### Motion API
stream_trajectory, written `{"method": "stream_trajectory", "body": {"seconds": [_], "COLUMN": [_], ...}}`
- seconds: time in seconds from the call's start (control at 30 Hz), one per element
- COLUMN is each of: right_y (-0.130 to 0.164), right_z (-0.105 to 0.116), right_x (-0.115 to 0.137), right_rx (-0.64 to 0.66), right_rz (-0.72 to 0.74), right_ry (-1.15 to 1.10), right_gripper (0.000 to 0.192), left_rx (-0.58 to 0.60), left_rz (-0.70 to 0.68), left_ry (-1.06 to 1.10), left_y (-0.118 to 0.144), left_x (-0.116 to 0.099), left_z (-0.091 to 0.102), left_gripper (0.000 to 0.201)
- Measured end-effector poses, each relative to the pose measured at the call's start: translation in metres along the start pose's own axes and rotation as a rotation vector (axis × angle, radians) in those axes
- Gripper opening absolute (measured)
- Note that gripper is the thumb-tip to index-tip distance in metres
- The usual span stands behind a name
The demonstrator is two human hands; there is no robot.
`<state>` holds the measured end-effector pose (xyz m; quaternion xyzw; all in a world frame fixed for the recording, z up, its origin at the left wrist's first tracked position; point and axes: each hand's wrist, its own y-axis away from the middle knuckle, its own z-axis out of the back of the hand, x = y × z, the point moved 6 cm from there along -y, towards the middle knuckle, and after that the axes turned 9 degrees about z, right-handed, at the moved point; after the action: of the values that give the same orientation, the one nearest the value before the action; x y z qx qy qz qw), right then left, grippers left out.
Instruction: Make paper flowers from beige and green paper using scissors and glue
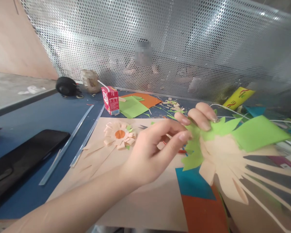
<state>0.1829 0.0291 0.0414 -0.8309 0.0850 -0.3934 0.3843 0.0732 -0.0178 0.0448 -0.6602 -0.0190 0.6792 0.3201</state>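
Observation:
A paper flower (224,155) with peach petals, long peach strips and a jagged green paper edge (194,155) is held up at the right. My right hand (201,115) grips it from behind, with fingertips folded over the green top. My left hand (151,150) is closed in a pinch, thumb and fingertips at the left side of that green edge. Flat on a large peach sheet (140,207) lies another paper flower (119,134) with an orange centre. Scissors (143,127) lie partly hidden behind my left hand, only the tips and some red handle showing.
A red drink carton (110,101) with a straw, green paper (134,107), orange paper and scraps (174,105) lie behind. Left are a black phone (26,161) and clear glue sticks (68,145). A yellow tube (239,98) stands right. Perforated metal (111,38) rises behind, reflecting a person.

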Motion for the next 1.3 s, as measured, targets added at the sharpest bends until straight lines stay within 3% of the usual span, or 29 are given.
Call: {"method": "stream_trajectory", "body": {"seconds": [0.13,0.2,0.37,0.53,0.73,0.87,1.07,1.13,1.23,1.3], "right_y": [0.004,0.004,0.001,0.000,0.002,0.002,-0.002,-0.004,-0.006,-0.007], "right_z": [-0.002,-0.004,-0.004,-0.001,0.007,0.015,0.030,0.036,0.048,0.057], "right_x": [-0.002,-0.004,-0.012,-0.015,-0.016,-0.015,-0.010,-0.009,-0.007,-0.007], "right_rx": [-0.017,0.015,0.086,0.068,0.007,-0.062,-0.119,-0.142,-0.218,-0.293], "right_rz": [-0.078,-0.083,-0.093,-0.122,-0.085,-0.129,-0.162,-0.161,-0.169,-0.179], "right_ry": [0.064,0.092,0.156,0.171,0.206,0.210,0.164,0.156,0.248,0.347], "right_gripper": [0.018,0.019,0.024,0.029,0.030,0.026,0.020,0.020,0.024,0.025], "left_rx": [0.198,0.222,0.127,0.058,0.054,0.017,-0.327,-0.384,-0.369,-0.274], "left_rz": [0.057,0.066,0.057,-0.038,-0.147,-0.138,-0.170,-0.192,-0.189,-0.090], "left_ry": [-0.245,-0.292,-0.383,-0.390,-0.249,-0.105,0.013,0.135,0.330,0.431], "left_y": [0.004,0.006,0.006,0.006,0.005,0.003,-0.002,-0.005,-0.012,-0.018], "left_x": [0.006,0.009,0.012,0.007,-0.008,-0.013,-0.022,-0.024,-0.023,-0.015], "left_z": [-0.016,-0.019,-0.015,-0.010,-0.005,0.004,0.036,0.046,0.054,0.052], "left_gripper": [0.022,0.022,0.023,0.022,0.019,0.019,0.020,0.020,0.019,0.017]}}
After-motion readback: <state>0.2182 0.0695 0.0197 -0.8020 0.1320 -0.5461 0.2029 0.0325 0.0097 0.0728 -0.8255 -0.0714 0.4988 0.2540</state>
